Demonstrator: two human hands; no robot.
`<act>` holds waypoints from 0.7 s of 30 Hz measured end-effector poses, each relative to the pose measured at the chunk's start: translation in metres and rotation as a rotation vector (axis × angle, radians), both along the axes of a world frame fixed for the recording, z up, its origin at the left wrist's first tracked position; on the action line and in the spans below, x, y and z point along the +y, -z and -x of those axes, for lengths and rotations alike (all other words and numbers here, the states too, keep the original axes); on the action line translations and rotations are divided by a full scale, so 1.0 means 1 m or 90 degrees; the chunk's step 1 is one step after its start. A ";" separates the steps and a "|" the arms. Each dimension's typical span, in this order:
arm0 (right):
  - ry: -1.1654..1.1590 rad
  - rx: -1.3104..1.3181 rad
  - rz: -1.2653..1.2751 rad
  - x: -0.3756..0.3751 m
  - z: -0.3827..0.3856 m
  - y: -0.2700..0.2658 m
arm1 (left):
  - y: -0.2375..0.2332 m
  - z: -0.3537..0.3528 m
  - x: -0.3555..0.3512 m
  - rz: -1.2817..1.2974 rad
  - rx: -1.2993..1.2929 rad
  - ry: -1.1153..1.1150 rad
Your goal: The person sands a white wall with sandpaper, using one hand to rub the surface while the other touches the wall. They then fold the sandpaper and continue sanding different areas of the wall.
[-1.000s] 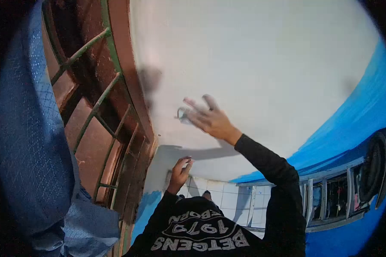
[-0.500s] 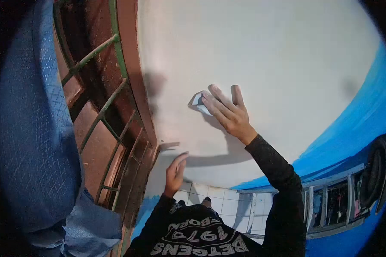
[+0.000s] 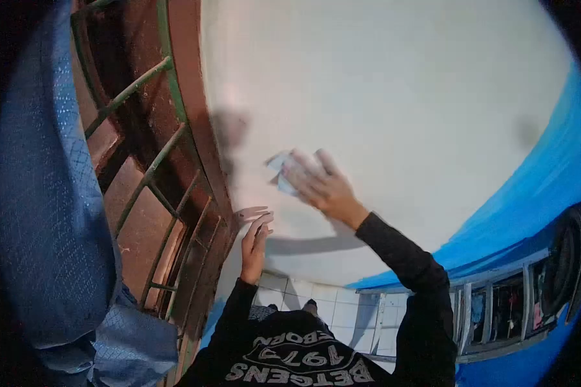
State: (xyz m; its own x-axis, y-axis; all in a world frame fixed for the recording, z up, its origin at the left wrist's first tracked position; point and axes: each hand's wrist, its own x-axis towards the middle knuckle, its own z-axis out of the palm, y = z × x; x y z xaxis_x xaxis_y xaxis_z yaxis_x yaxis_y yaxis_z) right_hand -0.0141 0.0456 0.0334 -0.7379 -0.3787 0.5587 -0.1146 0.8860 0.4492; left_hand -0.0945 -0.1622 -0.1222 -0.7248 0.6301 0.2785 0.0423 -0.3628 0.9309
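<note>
My right hand point(image 3: 323, 190), blurred by motion, lies over a small folded whitish sheet point(image 3: 283, 164) against the pale wall point(image 3: 400, 116). The fingers are stretched over the sheet and press it flat; part of it sticks out past the fingertips. Whether it is paper or cloth I cannot make out. Lower and to the left, my left hand point(image 3: 256, 242) is raised close to the wall with its fingers extended and nothing in them. Its shadow falls on the wall beside the fingertips.
On the left is a brown window frame point(image 3: 190, 77) with green metal bars point(image 3: 135, 84), and a blue curtain point(image 3: 58, 213). Blue paint point(image 3: 510, 200) covers the wall's right part. Below right stands a grey rack point(image 3: 461, 316) near a dark tyre point(image 3: 565, 258). White tiles point(image 3: 326, 309) cover the floor.
My right hand has slid left and down along the wall with the folded sheet. My left hand has risen slightly and shifted left, its fingers pointing more upward.
</note>
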 end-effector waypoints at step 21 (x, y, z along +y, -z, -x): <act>-0.049 0.039 0.038 0.007 0.006 -0.011 | 0.018 -0.020 -0.011 0.030 -0.049 0.013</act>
State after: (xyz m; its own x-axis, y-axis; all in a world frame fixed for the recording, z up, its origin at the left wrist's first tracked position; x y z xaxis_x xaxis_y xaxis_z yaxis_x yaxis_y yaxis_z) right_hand -0.0197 0.0527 0.0442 -0.6713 -0.3983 0.6251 -0.1575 0.9007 0.4048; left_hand -0.0747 -0.1727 -0.1400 -0.7301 0.6556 0.1924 -0.0369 -0.3190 0.9470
